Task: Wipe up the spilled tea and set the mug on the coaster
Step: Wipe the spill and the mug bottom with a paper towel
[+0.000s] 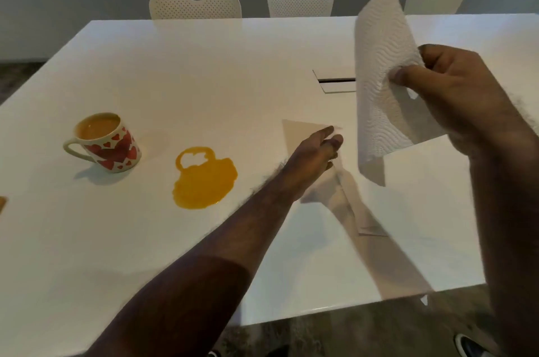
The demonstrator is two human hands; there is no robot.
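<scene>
Our right hand (455,97) raised, fingers (408,75) pinching a paper towel (379,88), our left hand (316,152) over the white counter (204,79), fingers loose and empty, heart-print mug (109,143) upright at left, tea spill (202,180) just right of it, untouched.

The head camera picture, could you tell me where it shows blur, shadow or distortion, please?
Head view: the left hand is slightly motion-blurred; the right hand, pinching the paper towel, is sharper. Soft shadows fall on the table beside the mug and under both arms. The wide lens bows the table edges. No glare hides the spilled tea.
</scene>
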